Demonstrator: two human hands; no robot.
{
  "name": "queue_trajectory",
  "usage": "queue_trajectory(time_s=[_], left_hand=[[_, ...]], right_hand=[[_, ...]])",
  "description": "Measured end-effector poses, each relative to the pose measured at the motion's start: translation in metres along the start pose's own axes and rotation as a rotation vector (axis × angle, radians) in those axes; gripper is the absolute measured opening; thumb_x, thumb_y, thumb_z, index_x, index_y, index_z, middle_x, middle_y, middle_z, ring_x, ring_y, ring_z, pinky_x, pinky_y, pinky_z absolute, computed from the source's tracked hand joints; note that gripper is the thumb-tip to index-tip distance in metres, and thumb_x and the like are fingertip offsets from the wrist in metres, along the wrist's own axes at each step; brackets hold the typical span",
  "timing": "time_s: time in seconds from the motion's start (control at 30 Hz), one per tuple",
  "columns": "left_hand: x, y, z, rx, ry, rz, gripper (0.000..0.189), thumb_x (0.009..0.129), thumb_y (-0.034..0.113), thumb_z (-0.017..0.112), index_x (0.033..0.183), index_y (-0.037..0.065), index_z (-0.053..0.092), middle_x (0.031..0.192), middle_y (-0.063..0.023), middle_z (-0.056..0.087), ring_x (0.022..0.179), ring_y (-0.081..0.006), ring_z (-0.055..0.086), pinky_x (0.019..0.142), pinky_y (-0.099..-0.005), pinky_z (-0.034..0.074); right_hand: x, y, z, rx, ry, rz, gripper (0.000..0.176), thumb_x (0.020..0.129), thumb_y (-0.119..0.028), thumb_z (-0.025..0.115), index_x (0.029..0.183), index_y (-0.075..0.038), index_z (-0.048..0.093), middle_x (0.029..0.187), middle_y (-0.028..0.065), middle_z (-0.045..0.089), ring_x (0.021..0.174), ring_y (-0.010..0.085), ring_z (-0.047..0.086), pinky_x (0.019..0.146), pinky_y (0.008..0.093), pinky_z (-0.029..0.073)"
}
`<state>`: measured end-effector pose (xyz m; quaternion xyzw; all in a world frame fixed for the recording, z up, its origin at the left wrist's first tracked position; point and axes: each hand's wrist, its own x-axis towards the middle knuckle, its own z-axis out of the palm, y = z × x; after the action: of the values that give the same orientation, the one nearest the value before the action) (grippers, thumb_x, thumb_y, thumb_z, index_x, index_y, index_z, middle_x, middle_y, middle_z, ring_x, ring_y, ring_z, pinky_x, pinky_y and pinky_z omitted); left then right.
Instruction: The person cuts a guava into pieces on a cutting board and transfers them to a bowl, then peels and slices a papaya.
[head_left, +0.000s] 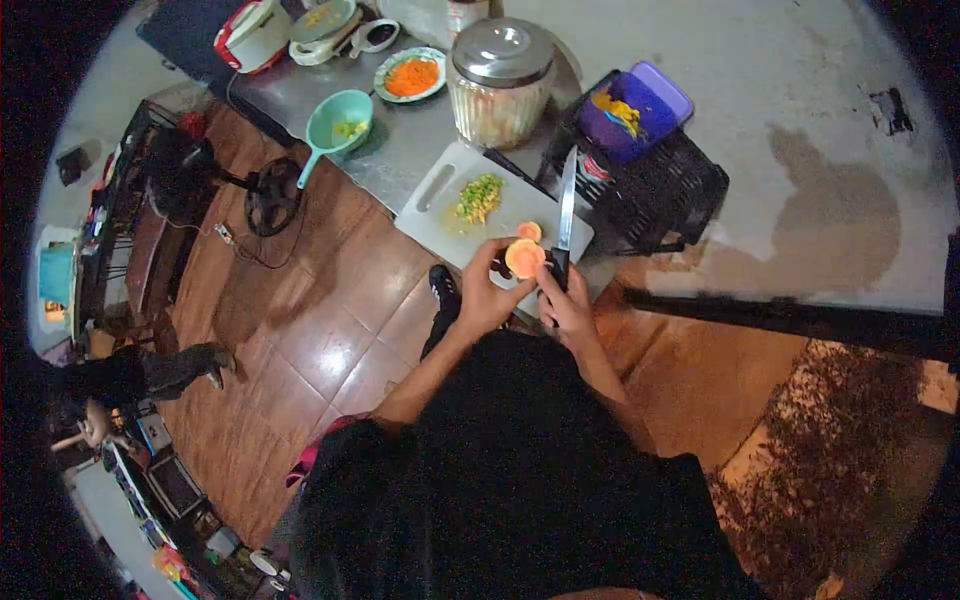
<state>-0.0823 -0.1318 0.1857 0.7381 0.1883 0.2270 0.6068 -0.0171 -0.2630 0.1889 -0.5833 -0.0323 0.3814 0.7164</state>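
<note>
My left hand (489,297) grips a round cut vegetable (525,259) with a pale orange rim and a pinkish middle, its cut face turned up. In my right hand (569,308) is a kitchen knife (567,215), black handle in the fist and blade pointing up and away. A right fingertip is right at the round piece's edge. Under and beyond both hands lies a white cutting board (430,225) with a handle slot. On it sit a chopped green and yellow pile (480,198) and a smaller orange round piece (529,232).
Behind the board stand a lidded ribbed container (500,100), a plate of shredded orange vegetable (412,77) and a green handled strainer (340,122). A purple bin (650,115) rests on a black crate (675,185) at right. Another person (150,375) is at far left.
</note>
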Motion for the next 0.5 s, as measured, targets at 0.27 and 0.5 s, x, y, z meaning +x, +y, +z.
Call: queue_trajectory(time_s=[0.27,0.5], left_hand=[[-0.003,0.008,-0.005,0.077,0.015,0.087,0.051,0.070,0.015,0.080,0.115,0.002,0.058,0.096,-0.0095,0.063,0.075,-0.0158,0.059,0.064,-0.0277,0.049],[-0.007,0.000,-0.014,-0.217,-0.207,-0.147,0.040,0.088,0.020,0.066,0.123,0.003,0.056,0.100,-0.0056,0.064,0.082,-0.0096,0.059,0.061,-0.0230,0.047]], right_hand=[[-0.003,-0.009,0.013,-0.019,0.058,-0.031,0.027,0.089,-0.016,0.066,0.110,-0.004,0.054,0.070,-0.0027,0.052,0.043,0.0018,0.039,0.034,0.0197,0.029],[0.001,-0.001,-0.008,-0.105,0.075,-0.028,0.022,0.089,-0.019,0.065,0.105,-0.005,0.058,0.071,-0.0036,0.053,0.042,0.0015,0.038,0.034,0.0207,0.028]])
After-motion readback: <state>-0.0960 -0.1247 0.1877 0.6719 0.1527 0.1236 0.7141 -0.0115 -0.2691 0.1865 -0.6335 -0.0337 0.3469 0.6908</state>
